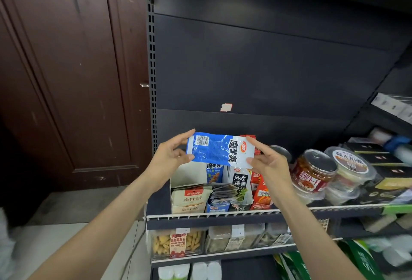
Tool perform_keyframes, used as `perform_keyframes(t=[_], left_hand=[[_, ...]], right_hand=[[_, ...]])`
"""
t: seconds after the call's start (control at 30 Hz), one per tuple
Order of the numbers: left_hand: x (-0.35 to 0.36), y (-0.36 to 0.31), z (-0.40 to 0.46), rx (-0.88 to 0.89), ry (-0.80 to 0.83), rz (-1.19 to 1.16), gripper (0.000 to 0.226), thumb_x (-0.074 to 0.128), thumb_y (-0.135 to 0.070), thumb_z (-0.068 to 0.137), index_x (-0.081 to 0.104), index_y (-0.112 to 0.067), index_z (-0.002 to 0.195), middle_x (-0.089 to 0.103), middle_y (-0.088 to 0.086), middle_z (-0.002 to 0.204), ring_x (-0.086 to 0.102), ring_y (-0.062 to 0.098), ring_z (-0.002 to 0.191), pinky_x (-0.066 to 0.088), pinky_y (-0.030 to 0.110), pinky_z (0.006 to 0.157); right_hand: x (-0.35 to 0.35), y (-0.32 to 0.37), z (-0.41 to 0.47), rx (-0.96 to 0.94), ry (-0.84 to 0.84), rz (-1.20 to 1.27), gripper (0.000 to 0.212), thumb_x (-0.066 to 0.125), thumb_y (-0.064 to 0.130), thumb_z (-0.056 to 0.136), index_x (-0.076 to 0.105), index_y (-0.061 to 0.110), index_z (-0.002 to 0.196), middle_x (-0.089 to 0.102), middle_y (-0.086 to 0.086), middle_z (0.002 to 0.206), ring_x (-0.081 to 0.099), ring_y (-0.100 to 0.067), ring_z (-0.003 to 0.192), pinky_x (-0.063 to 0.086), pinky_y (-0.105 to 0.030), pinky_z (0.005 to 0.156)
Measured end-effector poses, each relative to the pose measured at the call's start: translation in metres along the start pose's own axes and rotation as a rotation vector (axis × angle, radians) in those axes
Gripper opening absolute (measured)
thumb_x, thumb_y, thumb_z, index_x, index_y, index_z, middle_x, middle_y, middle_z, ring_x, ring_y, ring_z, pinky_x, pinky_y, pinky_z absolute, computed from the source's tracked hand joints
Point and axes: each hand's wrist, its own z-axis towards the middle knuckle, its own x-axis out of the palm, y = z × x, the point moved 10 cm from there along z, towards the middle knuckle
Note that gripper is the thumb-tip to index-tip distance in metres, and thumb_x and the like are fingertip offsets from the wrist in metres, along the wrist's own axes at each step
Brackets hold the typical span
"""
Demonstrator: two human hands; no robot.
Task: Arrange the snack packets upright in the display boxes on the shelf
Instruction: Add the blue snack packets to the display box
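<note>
The left hand point(171, 157) and right hand point(267, 164) pinch a blue-and-white foil snack packet point(219, 149) sideways above the partly filled white cardboard display boxes point(178, 181); it remains unplaced.

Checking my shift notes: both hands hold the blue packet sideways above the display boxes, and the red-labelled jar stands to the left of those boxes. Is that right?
One thing is wrong: the jar stands to the right of the display boxes, not the left. The head view shows it. The rest holds: the left hand and right hand hold the blue packet sideways above the boxes.
</note>
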Motion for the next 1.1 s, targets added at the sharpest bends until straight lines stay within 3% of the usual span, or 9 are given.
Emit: perform_keyframes(t=[0.2,0.27,0.37,0.47,0.53,0.6,0.67,0.83,1.1], left_hand=[[0.002,0.034,0.011,-0.222,0.01,-0.102,0.05,0.063,0.0,0.085,0.053,-0.017,0.131,0.067,0.003,0.113,0.065,0.011,0.086,0.049,0.024,0.082],[0.004,0.045,0.015,-0.283,0.008,-0.146,0.045,0.063,-0.001,0.086,0.054,-0.011,0.129,0.066,0.009,0.112,0.066,0.012,0.082,0.049,0.023,0.08],[0.006,0.055,0.023,-0.344,-0.032,-0.149,0.035,0.06,-0.006,0.089,0.056,-0.003,0.124,0.066,0.01,0.104,0.067,0.006,0.074,0.051,0.013,0.073],[0.002,0.061,0.036,-0.328,-0.086,0.143,0.038,0.06,-0.021,0.091,0.057,-0.006,0.125,0.065,0.003,0.103,0.064,0.01,0.084,0.05,0.018,0.079],[0.004,0.058,0.043,-0.235,-0.018,0.528,0.053,0.065,-0.036,0.086,0.051,-0.014,0.133,0.057,-0.001,0.123,0.057,0.013,0.107,0.042,0.023,0.093],[0.014,0.062,0.046,-0.16,0.107,0.84,0.08,0.07,-0.049,0.078,0.036,-0.02,0.143,0.039,-0.002,0.145,0.035,0.016,0.132,0.029,0.028,0.108],[0.024,0.071,0.045,-0.135,0.222,1.034,0.101,0.07,-0.06,0.071,0.019,-0.022,0.15,0.019,-0.004,0.156,0.012,0.017,0.144,0.015,0.034,0.117],[0.032,0.092,0.043,-0.164,0.344,1.123,0.114,0.065,-0.069,0.069,0.003,-0.023,0.152,-0.004,-0.006,0.159,-0.006,0.014,0.145,-0.007,0.029,0.114],[0.029,0.092,0.043,-0.144,0.351,1.119,0.111,0.064,-0.069,0.069,0.003,-0.024,0.152,-0.001,-0.009,0.159,0.0,0.013,0.144,-0.002,0.028,0.114]], right_hand=[[-0.001,0.005,0.016,-0.031,0.045,-0.041,0.043,0.04,0.0,0.096,0.07,0.031,0.099,0.072,0.009,0.099,0.066,-0.007,0.097,0.056,-0.022,0.071],[0.001,0.013,0.024,-0.123,0.061,-0.226,0.039,0.05,-0.001,0.092,0.069,0.033,0.094,0.068,0.012,0.103,0.064,-0.004,0.099,0.054,-0.02,0.078],[0.001,0.027,0.038,-0.283,0.025,-0.516,0.016,0.065,0.009,0.085,0.073,0.022,0.09,0.061,0.016,0.103,0.058,0.005,0.097,0.047,-0.01,0.083],[-0.002,0.033,0.053,-0.342,-0.02,-0.66,0.01,0.065,0.021,0.086,0.074,0.016,0.089,0.066,0.014,0.085,0.061,0.002,0.078,0.049,-0.017,0.076],[-0.002,0.03,0.066,-0.342,-0.007,-0.752,0.012,0.064,0.025,0.087,0.073,0.018,0.089,0.07,0.011,0.084,0.063,-0.005,0.078,0.051,-0.025,0.076],[0.0,0.021,0.078,-0.329,0.023,-0.828,0.011,0.063,0.024,0.088,0.073,0.019,0.092,0.072,0.007,0.087,0.064,-0.01,0.08,0.053,-0.035,0.075],[0.006,0.01,0.086,-0.318,0.074,-0.88,0.012,0.063,0.023,0.088,0.072,0.02,0.095,0.072,0.005,0.088,0.065,-0.012,0.081,0.054,-0.038,0.073],[0.024,-0.01,0.097,-0.339,0.159,-0.948,0.01,0.062,0.02,0.089,0.072,0.021,0.092,0.071,0.001,0.08,0.065,-0.018,0.074,0.053,-0.036,0.067],[0.045,-0.018,0.108,-0.332,0.231,-0.924,0.013,0.064,0.022,0.087,0.074,0.017,0.095,0.073,0.0,0.085,0.065,-0.019,0.077,0.053,-0.039,0.07]])
